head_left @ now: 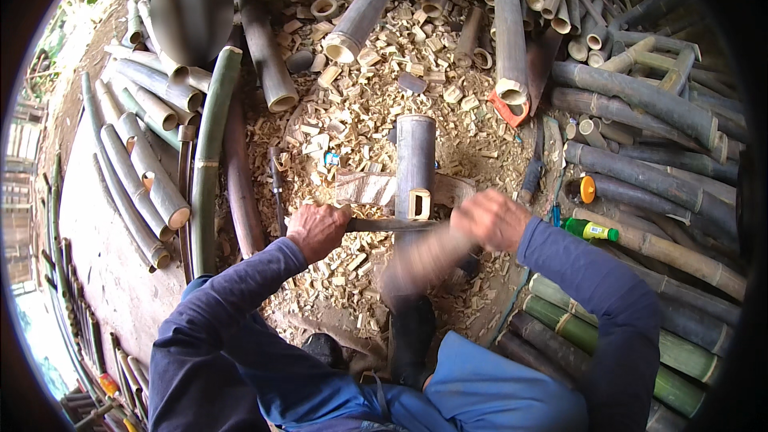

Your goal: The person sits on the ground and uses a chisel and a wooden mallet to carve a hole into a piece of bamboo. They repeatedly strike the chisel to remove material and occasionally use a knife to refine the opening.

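My left hand (320,230) is closed in a fist round the handle end of a long dark metal blade (388,225). The blade points right, crossing the near end of a grey bamboo section (415,152). A rectangular hole (418,205) with pale edges is cut in that section, just beyond the blade. To the right, my right hand (490,220) is closed on a light-brown wooden club (428,264). Motion smears the club, which slants down and left over the near side of the blade. A flat wooden block (368,188) lies crosswise under the bamboo.
Pale wood chips (360,120) cover the ground. A chisel-like tool (277,184) lies left of my left hand. An orange-handled saw (509,110), a dark-handled tool (532,176) and a green bottle (590,229) lie to the right. Bamboo poles (640,168) are stacked around.
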`<state>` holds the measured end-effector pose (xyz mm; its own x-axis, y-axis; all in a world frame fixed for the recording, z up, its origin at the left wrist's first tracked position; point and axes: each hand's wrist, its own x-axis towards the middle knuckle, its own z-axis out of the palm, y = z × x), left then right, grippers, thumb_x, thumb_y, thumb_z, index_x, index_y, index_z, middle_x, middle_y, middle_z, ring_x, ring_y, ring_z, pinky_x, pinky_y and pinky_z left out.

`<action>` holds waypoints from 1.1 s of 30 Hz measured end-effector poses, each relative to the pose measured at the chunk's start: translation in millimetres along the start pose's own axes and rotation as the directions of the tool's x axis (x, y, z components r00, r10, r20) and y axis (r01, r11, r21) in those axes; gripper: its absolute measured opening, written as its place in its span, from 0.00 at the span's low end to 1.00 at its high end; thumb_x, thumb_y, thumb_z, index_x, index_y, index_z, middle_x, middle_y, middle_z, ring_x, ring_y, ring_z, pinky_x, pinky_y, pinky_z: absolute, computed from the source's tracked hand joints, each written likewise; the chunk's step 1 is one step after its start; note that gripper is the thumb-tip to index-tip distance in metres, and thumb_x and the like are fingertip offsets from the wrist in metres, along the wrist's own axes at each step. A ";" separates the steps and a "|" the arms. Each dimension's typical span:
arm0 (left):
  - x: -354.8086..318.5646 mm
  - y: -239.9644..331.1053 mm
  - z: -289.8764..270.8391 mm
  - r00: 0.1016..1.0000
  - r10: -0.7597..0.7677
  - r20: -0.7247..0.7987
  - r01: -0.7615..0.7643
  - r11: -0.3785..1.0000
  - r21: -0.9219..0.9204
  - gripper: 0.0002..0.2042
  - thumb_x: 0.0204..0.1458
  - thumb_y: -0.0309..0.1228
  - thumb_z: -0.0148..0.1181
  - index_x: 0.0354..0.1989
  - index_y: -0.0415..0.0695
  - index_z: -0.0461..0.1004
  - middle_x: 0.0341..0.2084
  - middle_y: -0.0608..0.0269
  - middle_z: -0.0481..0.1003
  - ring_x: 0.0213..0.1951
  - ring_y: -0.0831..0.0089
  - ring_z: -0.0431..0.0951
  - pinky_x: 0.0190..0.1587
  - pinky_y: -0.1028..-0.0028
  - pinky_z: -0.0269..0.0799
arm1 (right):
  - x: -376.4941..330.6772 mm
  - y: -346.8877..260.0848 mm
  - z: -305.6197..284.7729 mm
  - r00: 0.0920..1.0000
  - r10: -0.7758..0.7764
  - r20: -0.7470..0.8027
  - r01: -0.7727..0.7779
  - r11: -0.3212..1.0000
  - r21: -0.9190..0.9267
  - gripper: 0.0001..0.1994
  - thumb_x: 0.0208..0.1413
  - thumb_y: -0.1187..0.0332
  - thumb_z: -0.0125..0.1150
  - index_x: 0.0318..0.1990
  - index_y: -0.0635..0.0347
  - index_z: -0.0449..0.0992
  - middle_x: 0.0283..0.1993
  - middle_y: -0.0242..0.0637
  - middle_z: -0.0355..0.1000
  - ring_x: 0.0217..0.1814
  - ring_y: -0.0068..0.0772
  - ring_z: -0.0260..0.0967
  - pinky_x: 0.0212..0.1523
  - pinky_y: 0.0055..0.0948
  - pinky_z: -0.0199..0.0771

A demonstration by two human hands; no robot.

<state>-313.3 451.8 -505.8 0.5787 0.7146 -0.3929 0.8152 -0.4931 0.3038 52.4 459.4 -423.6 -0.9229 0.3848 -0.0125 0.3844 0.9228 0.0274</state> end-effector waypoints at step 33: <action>6.6 -1.2 19.8 0.984 -0.038 -0.176 0.057 0.993 0.105 0.07 0.59 0.29 0.54 0.43 0.44 0.68 0.28 0.50 0.78 0.29 0.54 0.82 0.30 0.55 0.76 | 22.7 -17.2 -17.6 0.945 -0.208 -0.253 0.255 0.953 0.167 0.20 0.38 0.68 0.73 0.42 0.55 0.74 0.33 0.28 0.71 0.36 0.33 0.74 0.38 0.29 0.76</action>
<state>-310.0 447.3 -526.0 0.5345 0.8087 -0.2457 0.8447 -0.5012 0.1879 24.4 452.0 -406.8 -0.9575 0.1662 0.2356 0.1349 0.9804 -0.1436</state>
